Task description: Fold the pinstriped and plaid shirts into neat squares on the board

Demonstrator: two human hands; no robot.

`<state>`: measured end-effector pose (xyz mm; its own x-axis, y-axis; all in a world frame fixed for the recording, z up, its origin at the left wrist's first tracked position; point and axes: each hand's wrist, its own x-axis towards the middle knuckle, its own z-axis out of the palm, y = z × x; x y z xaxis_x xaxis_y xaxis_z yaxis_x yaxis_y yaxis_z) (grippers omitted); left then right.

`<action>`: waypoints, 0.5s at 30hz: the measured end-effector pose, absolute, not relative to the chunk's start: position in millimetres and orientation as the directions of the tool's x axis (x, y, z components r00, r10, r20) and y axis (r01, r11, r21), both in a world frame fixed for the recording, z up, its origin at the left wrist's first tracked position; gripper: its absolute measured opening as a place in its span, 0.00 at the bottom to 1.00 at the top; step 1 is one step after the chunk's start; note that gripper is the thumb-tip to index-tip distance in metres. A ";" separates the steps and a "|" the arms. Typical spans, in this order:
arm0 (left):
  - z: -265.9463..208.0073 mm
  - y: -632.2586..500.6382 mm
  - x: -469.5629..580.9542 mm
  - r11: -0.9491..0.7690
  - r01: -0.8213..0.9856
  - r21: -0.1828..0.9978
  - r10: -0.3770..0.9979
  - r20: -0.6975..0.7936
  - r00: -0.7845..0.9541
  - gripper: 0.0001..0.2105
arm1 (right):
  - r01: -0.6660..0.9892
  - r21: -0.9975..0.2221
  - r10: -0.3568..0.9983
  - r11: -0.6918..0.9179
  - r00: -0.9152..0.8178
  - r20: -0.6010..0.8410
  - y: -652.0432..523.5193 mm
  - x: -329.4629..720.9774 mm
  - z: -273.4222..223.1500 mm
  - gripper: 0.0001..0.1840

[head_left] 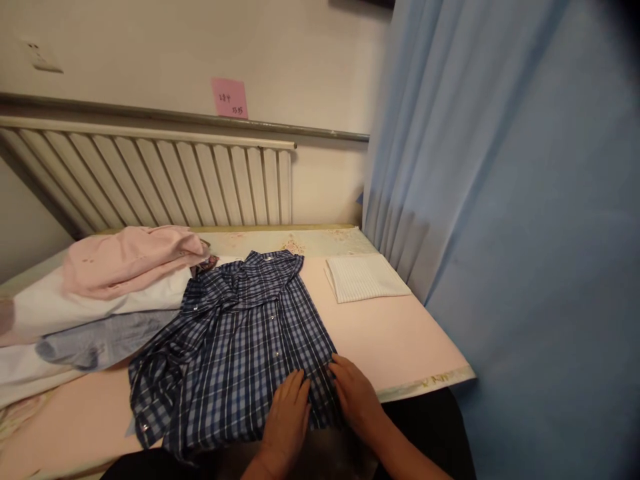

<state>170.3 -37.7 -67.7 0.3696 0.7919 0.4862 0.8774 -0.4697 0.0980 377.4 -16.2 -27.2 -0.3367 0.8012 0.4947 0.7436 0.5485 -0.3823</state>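
Note:
A navy and white plaid shirt [245,360] lies spread on the table, collar at the far end and its hem at the near edge. One sleeve is folded across the upper chest; the other lies bunched on the left. My left hand [287,413] rests on the lower front of the shirt with fingers stretched out. At the shirt's right edge, near the hem, my right hand [355,397] touches the fabric, fingers extended and slightly bent. Neither hand visibly grips the cloth.
Left of the shirt is a pile of clothes with a pink garment [130,260] on top and a grey-blue one [105,340] below. A folded white striped cloth [365,279] lies at the right. A blue curtain [500,200] hangs along the right side; a radiator [165,177] stands behind.

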 end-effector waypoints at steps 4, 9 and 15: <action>-77.4 -32.8 168.6 -0.440 0.896 0.065 0.831 0.407 0.379 0.21 | 0.723 -0.265 0.747 0.638 -0.498 0.440 5.6 359.6 -45.6 0.26; -76.1 -23.7 161.3 -0.412 0.908 0.075 0.860 0.361 0.360 0.20 | 0.773 -0.264 0.808 0.577 -0.495 0.319 19.8 362.7 -60.5 0.27; -67.4 14.8 117.8 -0.210 0.973 0.090 0.929 0.329 0.171 0.19 | 0.840 -0.285 0.884 0.462 -0.409 0.228 29.9 346.2 -56.6 0.24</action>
